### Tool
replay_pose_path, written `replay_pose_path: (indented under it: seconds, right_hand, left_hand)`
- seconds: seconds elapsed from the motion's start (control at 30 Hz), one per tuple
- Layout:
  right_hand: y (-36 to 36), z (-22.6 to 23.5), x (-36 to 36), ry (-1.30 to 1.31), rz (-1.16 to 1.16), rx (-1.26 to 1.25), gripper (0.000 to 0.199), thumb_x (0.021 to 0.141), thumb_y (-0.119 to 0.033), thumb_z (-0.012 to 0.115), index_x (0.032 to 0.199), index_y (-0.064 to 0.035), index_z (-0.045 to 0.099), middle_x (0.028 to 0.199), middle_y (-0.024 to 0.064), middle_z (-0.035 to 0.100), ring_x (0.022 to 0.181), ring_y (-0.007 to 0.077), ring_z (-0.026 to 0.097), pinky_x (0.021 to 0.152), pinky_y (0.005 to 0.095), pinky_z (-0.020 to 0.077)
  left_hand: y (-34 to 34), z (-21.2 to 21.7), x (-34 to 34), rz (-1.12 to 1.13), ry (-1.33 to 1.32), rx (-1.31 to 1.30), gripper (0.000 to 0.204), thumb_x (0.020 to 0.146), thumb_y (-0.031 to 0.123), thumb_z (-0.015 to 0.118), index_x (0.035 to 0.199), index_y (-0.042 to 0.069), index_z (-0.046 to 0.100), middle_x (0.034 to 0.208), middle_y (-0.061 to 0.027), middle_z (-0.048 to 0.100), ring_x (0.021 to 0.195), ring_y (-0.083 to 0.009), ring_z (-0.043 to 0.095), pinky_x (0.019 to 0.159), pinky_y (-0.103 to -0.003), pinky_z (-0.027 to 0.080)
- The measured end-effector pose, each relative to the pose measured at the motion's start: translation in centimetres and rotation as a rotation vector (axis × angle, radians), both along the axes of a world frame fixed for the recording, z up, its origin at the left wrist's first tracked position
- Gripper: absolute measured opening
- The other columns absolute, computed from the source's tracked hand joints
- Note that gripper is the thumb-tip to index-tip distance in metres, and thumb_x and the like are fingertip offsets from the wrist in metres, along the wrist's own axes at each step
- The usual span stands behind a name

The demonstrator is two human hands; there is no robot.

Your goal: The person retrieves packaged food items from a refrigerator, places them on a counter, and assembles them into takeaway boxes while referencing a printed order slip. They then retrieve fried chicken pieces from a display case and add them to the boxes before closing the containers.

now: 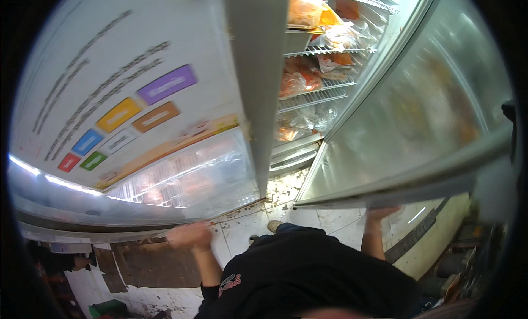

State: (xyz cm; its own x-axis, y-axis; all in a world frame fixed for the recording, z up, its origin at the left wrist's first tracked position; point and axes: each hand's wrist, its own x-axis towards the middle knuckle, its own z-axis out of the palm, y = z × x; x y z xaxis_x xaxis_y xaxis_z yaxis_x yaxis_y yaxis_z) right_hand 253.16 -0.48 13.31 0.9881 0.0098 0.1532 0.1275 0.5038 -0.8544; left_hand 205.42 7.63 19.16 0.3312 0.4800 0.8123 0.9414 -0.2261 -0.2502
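Head view: right door stands swung out beside the person, presumably to expose the shelves of bags (wire ones, likely for airflow). Left door is on the other side, contents visible through its glass. Left hand near left door's lower edge, fingers seemingly curled; blurred, can't tell if gripping. Right hand at right door's edge, partly hidden; grip can't be told.
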Motion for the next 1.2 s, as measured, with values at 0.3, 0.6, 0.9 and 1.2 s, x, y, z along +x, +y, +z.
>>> replay_pose_path:
  seconds: [0.3, 0.6, 0.9, 1.2]
  right_hand:
    - [-9.2, 7.8, 3.2, 0.617, 1.273, 1.443, 0.046, 0.095, -0.041, 0.051, 0.126, -0.0085, 0.057, 0.127, 0.0109, 0.056, 0.113, 0.0282, 0.056, 0.091, 0.0455, 0.0484]
    - [-8.3, 9.2, 5.4, 0.479, 1.191, 1.011, 0.029, 0.09, -0.02, 0.059, 0.115, -0.0057, 0.06, 0.115, 0.0092, 0.06, 0.099, 0.0273, 0.061, 0.08, 0.0415, 0.0523]
    - [13.0, 8.2, -0.4, -1.042, 0.434, -0.269, 0.027, 0.088, -0.005, 0.055, 0.115, -0.0009, 0.058, 0.112, 0.0147, 0.062, 0.111, 0.0351, 0.057, 0.099, 0.0455, 0.0431]
    - [46.4, 8.1, -5.6, -1.612, 1.042, -1.576, 0.043, 0.084, -0.029, 0.057, 0.119, -0.0056, 0.067, 0.127, 0.0231, 0.06, 0.124, 0.0335, 0.055, 0.104, 0.0424, 0.0426]
  left_hand:
    - [23.3, 3.0, 34.0, -0.69, -0.697, -0.343, 0.018, 0.086, 0.011, 0.058, 0.1, 0.001, 0.055, 0.101, -0.019, 0.057, 0.096, -0.0367, 0.056, 0.085, -0.045, 0.046]
    - [32.6, -2.5, 37.1, 0.141, -0.288, -0.821, 0.037, 0.083, 0.021, 0.062, 0.116, 0.004, 0.063, 0.121, -0.01, 0.059, 0.116, -0.0288, 0.052, 0.103, -0.041, 0.037]
    - [26.9, -5.8, 36.3, -0.024, -0.246, -0.66, 0.048, 0.08, 0.017, 0.061, 0.127, 0.005, 0.059, 0.124, -0.0113, 0.057, 0.121, -0.0317, 0.046, 0.11, -0.048, 0.03]
    - [26.4, -5.6, 37.3, 0.236, 0.069, -1.099, 0.062, 0.091, 0.02, 0.053, 0.15, 0.009, 0.034, 0.147, -0.0028, 0.042, 0.124, -0.0235, 0.047, 0.095, -0.04, 0.04]
